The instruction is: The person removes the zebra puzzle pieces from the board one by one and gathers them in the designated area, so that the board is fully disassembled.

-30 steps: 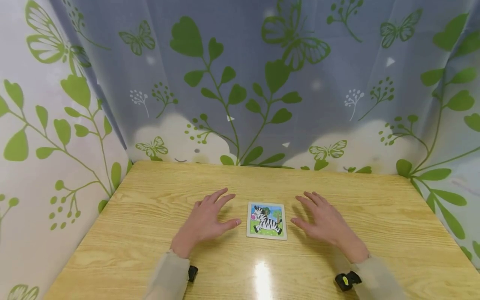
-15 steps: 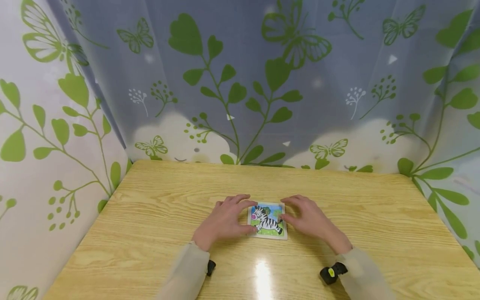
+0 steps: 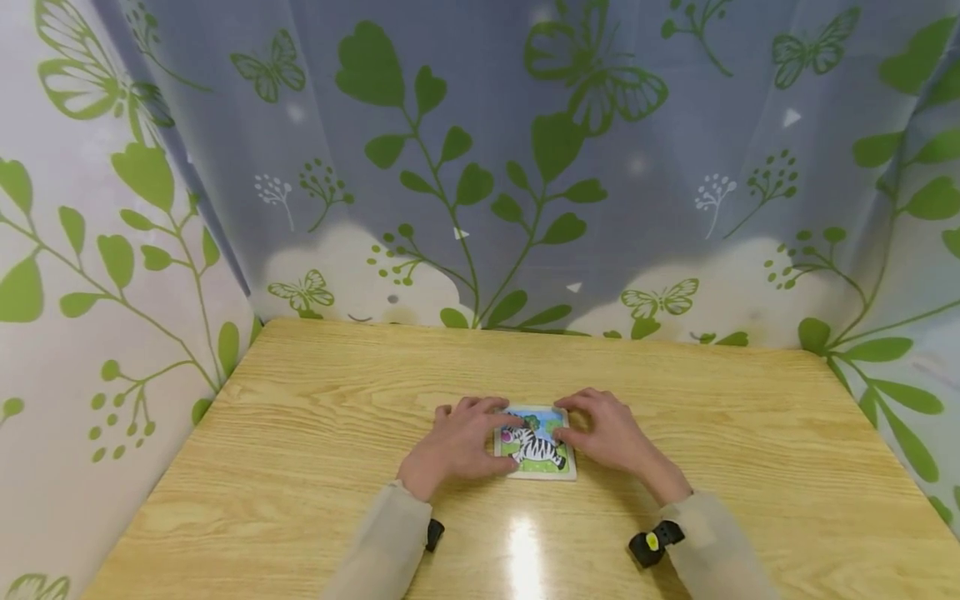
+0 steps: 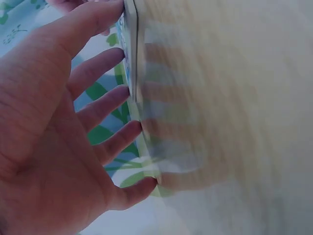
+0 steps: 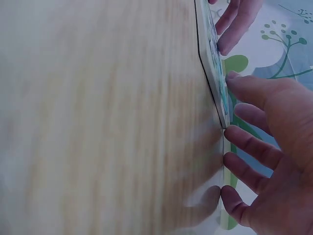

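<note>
Backdrop [image 3: 480, 167], blue and white with green leaves and butterflies: head view takes in a wide stretch, wrist views only strips. Wood-grain table [image 3: 337, 400]: head view shows its far edge and a bright glare spot; wrist views look low along the surface, with finger shadows and reflections on it. Pale sleeves [image 3: 386, 533] on both arms, head view only.

Left hand [image 3: 457, 442]: fingers fanned out, nearly straight, not wrapped round anything. Its wrist view shows the palm side, hidden in head view, with ring and little fingertips down at the table. Right hand [image 3: 611, 433]: fingers spread and slightly bent, no firm grip visible; its wrist view shows the lower fingertips at the table.

Square zebra picture board [image 3: 536, 454] lies flat on the table between both hands. Head view gives the printed zebra, trees and grass; wrist views give its thin pale side and dark underside line. Left thumb and index overlap its left part; right thumb is over its right part, right index at the far right corner. Exact contact pressure can't be told.

Smallest: black wrist device [image 3: 651, 546] with a yellow mark at the right cuff.
</note>
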`<move>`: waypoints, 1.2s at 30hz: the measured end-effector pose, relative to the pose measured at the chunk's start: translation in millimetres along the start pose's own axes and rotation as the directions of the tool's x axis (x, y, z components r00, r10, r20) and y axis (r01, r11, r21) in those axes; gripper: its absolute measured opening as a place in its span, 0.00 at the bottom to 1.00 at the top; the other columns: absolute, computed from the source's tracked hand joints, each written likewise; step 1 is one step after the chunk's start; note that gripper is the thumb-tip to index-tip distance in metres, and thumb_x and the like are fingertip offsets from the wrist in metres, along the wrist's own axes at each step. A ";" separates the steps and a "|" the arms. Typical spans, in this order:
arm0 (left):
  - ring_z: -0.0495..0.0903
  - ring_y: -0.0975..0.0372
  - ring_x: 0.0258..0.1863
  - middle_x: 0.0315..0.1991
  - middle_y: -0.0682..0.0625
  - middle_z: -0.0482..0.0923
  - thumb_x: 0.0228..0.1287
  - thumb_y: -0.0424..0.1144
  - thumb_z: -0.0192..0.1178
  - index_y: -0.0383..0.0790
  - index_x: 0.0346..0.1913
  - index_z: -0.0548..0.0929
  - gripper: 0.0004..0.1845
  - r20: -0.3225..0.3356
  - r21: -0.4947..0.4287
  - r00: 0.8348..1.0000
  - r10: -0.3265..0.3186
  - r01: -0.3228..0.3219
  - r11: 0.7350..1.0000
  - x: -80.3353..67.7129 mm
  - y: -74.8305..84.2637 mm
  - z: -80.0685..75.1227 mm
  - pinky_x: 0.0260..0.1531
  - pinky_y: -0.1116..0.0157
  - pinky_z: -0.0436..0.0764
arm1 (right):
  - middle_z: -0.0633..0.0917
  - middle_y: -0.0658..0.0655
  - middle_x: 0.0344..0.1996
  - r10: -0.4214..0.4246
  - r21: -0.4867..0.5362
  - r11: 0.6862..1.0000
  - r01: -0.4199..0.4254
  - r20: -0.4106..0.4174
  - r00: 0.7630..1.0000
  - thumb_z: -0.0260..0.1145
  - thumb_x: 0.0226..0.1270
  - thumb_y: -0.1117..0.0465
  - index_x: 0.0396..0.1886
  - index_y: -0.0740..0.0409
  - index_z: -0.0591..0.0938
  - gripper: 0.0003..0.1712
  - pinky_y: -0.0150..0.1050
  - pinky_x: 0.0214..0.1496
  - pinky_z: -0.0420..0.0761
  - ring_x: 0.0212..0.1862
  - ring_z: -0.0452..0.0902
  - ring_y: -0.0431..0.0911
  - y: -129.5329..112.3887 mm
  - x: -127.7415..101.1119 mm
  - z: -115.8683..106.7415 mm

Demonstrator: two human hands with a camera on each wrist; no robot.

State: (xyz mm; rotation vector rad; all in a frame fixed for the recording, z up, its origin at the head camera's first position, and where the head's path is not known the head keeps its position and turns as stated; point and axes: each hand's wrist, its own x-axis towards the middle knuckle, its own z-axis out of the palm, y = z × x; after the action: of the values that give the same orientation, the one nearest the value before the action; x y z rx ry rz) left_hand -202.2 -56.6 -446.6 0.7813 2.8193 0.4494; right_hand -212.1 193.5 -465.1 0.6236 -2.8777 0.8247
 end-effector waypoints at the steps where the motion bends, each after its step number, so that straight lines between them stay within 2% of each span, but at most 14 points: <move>1: 0.59 0.49 0.69 0.71 0.56 0.59 0.55 0.63 0.61 0.67 0.63 0.71 0.30 0.004 0.000 1.000 0.000 0.000 1.000 0.1 0.0 0.1 0.57 0.35 0.60 | 0.82 0.53 0.46 0.002 -0.004 1.000 -0.002 -0.001 1.000 0.71 0.56 0.49 0.50 0.50 0.83 0.23 0.55 0.49 0.71 0.50 0.75 0.52 0.2 -0.1 0.8; 8: 0.58 0.51 0.69 0.72 0.57 0.57 0.56 0.61 0.60 0.68 0.63 0.70 0.29 0.029 -0.003 1.000 -0.008 0.009 1.000 0.2 0.1 -1.0 0.56 0.36 0.60 | 0.80 0.52 0.44 0.029 -0.026 0.999 -0.028 0.027 0.999 0.70 0.56 0.48 0.49 0.44 0.83 0.20 0.47 0.42 0.64 0.47 0.70 0.50 -0.4 0.0 4.4; 14: 0.58 0.51 0.69 0.72 0.57 0.58 0.54 0.65 0.60 0.68 0.62 0.70 0.30 0.022 -0.011 1.000 -0.014 0.014 1.000 1.0 0.4 -1.9 0.56 0.37 0.60 | 0.78 0.54 0.44 0.053 -0.011 0.999 -0.053 0.045 0.998 0.71 0.56 0.48 0.47 0.42 0.84 0.17 0.52 0.44 0.62 0.48 0.68 0.53 -2.2 2.5 5.2; 19: 0.59 0.50 0.68 0.71 0.57 0.58 0.52 0.66 0.62 0.68 0.62 0.70 0.32 0.010 0.000 1.000 -0.019 0.019 1.000 2.0 0.3 -1.3 0.56 0.37 0.60 | 0.77 0.54 0.44 0.076 0.026 0.997 -0.078 0.067 0.995 0.70 0.56 0.49 0.45 0.43 0.84 0.15 0.50 0.44 0.62 0.48 0.67 0.53 -3.1 5.7 4.2; 28: 0.58 0.49 0.68 0.71 0.57 0.58 0.52 0.66 0.61 0.69 0.63 0.69 0.34 0.026 0.017 0.999 -0.026 0.026 1.000 3.5 0.9 -1.5 0.56 0.39 0.61 | 0.76 0.55 0.44 0.124 0.096 0.986 -0.134 0.108 0.986 0.71 0.57 0.51 0.40 0.43 0.82 0.11 0.55 0.47 0.59 0.49 0.65 0.55 -2.8 11.2 5.5; 36: 0.58 0.49 0.68 0.71 0.58 0.58 0.52 0.66 0.61 0.70 0.64 0.68 0.34 0.033 0.015 0.999 -0.032 0.032 0.999 4.1 0.4 -1.7 0.56 0.40 0.61 | 0.76 0.53 0.45 0.167 0.122 0.976 -0.181 0.117 0.979 0.71 0.56 0.52 0.39 0.44 0.81 0.12 0.57 0.50 0.56 0.51 0.64 0.55 -2.3 13.5 8.7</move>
State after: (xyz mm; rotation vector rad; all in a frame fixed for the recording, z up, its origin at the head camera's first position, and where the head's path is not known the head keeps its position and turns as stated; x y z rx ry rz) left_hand -205.9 -54.6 -445.2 0.7385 2.8029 0.4069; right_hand -223.2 182.3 -468.8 0.4431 -3.0269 1.0430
